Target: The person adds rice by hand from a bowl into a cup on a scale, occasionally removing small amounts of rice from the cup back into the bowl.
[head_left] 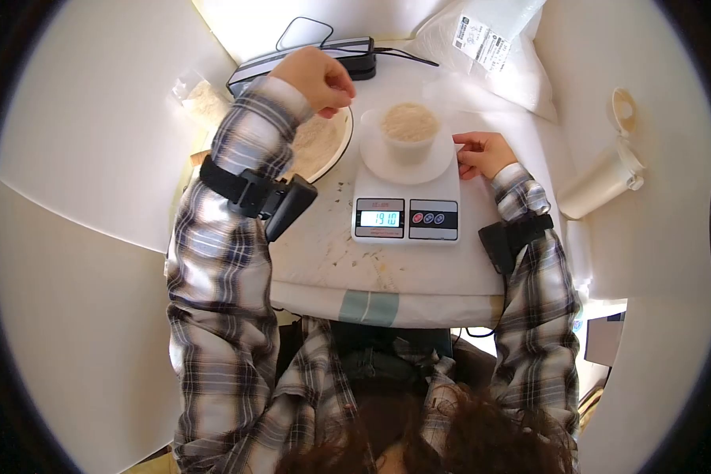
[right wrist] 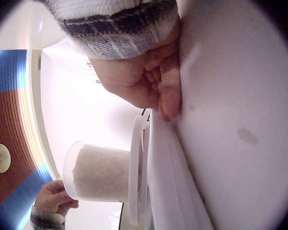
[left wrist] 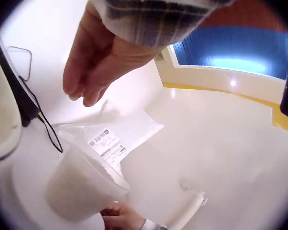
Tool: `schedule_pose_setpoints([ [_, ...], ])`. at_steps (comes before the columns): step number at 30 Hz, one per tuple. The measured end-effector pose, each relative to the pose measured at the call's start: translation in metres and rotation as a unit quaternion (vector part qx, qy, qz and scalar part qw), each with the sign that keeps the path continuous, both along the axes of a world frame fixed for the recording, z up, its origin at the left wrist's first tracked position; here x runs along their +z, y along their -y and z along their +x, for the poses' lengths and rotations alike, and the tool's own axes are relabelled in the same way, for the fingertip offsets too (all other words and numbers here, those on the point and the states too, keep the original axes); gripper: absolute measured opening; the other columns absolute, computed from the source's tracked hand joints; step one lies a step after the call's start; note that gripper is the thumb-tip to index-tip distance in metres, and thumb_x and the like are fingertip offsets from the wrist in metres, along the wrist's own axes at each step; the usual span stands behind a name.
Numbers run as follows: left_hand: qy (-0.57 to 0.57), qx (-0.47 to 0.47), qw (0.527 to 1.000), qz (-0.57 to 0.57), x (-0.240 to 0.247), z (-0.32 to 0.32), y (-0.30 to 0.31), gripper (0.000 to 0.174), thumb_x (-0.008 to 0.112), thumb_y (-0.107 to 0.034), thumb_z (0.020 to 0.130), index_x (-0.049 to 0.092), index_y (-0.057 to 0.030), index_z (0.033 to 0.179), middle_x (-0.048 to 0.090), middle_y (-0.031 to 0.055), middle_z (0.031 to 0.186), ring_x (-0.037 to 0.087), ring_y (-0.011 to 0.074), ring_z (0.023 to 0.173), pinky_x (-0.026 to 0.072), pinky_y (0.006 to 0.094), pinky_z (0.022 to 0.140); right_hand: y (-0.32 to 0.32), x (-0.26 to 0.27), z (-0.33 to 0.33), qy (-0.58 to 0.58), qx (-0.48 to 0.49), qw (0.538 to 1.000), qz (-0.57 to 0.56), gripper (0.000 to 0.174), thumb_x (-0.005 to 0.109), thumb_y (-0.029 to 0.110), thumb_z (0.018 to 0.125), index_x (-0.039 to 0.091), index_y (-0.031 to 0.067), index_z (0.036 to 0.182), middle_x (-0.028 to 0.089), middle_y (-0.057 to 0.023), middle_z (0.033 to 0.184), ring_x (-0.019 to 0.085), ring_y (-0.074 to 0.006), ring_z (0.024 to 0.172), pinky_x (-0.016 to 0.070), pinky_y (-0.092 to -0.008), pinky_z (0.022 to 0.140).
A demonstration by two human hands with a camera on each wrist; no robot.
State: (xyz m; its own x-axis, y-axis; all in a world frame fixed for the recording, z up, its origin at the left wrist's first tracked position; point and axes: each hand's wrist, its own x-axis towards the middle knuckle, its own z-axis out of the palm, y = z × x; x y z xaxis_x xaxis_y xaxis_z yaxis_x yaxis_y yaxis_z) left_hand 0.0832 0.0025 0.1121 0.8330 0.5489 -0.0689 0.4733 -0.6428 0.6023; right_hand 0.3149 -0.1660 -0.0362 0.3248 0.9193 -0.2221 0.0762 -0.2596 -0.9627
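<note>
Your left hand (head_left: 320, 79), fingertips bunched, hovered at eleven o'clock of the clear plastic cup of grain (head_left: 409, 130) on the white digital scale (head_left: 407, 197). Your right hand (head_left: 486, 154) lay curled at three. With the cup nearly full, seemingly only topping-up remained.

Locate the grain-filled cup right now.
Head view, centre: the cup stands on the scale platform, between the left hand and the right hand.
</note>
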Motion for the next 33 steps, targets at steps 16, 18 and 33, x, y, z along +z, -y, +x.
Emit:
schedule_pose_setpoints([
  [16,0.161,-0.079,0.984,0.025,-0.031,0.045,0.032,0.013,0.058,-0.006,0.072,0.059,0.0037,0.081,0.059,0.0044,0.068,0.054,0.008,0.062,0.0437,0.0199,0.058,0.002,0.0,0.0,-0.033,-0.005,0.999,0.006,0.033,0.053,0.0,0.073,0.051,-0.0037,0.106,0.056,-0.0079,0.07,0.058,-0.0144,0.056,0.0513,-0.0258,0.052],
  [18,0.176,-0.073,0.982,0.018,-0.032,0.042,0.034,0.013,0.058,-0.007,0.074,0.059,0.0034,0.082,0.06,0.0056,0.072,0.054,0.0085,0.065,0.044,0.02,0.062,0.002,0.0,-0.001,-0.026,-0.005,1.0,0.005,0.032,0.053,0.0,0.073,0.052,-0.0034,0.105,0.056,-0.0077,0.07,0.057,-0.0142,0.057,0.0511,-0.0257,0.052],
  [33,0.208,-0.076,0.975,-0.022,-0.034,0.033,0.035,0.015,0.052,-0.002,0.077,0.059,0.0045,0.09,0.062,0.01,0.079,0.058,0.0121,0.075,0.0468,0.0214,0.069,0.002,0.008,-0.005,-0.014,0.001,1.0,-0.014,0.03,0.047,-0.003,0.075,0.053,-0.0007,0.105,0.057,-0.0058,0.071,0.057,-0.0127,0.058,0.05,-0.0238,0.052],
])
